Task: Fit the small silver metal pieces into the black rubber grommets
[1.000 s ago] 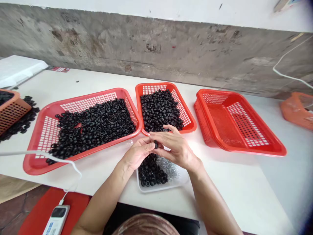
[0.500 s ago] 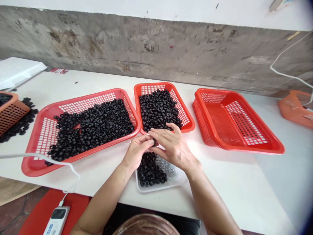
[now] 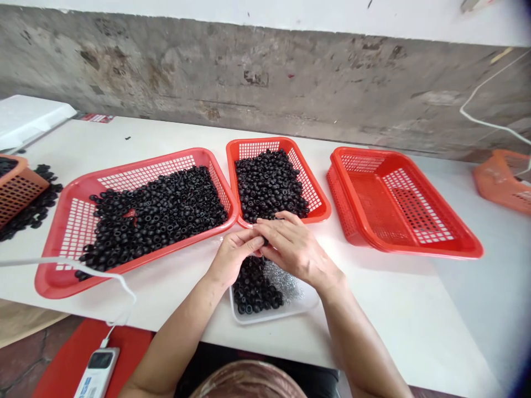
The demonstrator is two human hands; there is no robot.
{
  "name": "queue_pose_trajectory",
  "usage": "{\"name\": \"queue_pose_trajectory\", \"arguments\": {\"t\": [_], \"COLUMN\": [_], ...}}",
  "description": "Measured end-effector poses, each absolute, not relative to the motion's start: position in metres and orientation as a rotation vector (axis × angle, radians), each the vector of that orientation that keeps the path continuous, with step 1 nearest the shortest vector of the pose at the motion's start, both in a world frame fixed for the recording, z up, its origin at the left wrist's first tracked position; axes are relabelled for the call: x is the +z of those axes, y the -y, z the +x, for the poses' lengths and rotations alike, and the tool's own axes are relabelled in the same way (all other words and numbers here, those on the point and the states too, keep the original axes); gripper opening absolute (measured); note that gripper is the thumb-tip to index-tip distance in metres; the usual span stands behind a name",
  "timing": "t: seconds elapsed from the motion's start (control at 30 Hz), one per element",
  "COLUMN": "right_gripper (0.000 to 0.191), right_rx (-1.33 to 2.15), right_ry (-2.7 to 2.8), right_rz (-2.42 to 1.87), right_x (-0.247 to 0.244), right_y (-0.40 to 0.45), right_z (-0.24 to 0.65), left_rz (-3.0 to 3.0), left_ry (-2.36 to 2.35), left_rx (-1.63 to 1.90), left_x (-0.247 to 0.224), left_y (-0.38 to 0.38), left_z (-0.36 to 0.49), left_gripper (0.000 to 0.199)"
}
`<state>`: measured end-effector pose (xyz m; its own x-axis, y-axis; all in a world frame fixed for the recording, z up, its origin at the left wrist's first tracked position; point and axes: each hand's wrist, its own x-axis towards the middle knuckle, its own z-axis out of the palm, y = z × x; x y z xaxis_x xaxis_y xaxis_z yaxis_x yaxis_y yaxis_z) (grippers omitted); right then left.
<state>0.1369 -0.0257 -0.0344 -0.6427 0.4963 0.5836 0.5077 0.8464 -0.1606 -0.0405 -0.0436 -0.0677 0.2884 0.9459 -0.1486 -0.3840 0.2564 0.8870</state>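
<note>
A small black rubber ring (image 3: 264,241), mostly hidden, is being pinched between the nearly closed fingers of the left hand (image 3: 234,257) and right hand (image 3: 293,247). A white tray (image 3: 265,319) of black rings and silvery metal bits (image 3: 282,281) is being overhung below them, while a red plastic basket (image 3: 319,213) heaped with rings is being crowded just ahead.

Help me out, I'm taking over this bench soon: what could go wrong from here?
Black rings and silver bits share the white tray right under the left hand and right hand, so the two could get mixed or knocked out. Also, the white cable lies over a corner of the large red basket; a tug on it might shift the basket and spill some of its rings.
</note>
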Motion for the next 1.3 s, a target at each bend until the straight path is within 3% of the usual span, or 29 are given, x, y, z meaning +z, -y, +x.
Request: {"name": "queue_pose_trajectory", "arguments": {"t": [0.47,0.63,0.73,1.3], "right_gripper": [0.031,0.040,0.035,0.030], "right_rx": [-0.004,0.378,0.494,0.493], "right_ry": [2.313,2.343,2.278,2.226], "right_rz": [-0.738,-0.789,-0.796,-0.991], "right_x": [-0.036,-0.026,-0.023,-0.013], "right_y": [0.025,0.029,0.028,0.036], "right_z": [0.137,0.140,0.142,0.145], "left_rz": [0.841,0.864,0.898,0.994], "left_ry": [-0.807,-0.861,-0.907,-0.978], "left_rx": [1.108,1.131,1.140,1.164], "left_x": [-0.066,-0.065,-0.065,-0.066], "left_y": [0.045,0.045,0.044,0.046], "left_z": [-0.040,-0.038,-0.037,-0.035], "left_gripper": [0.030,0.024,0.024,0.027]}}
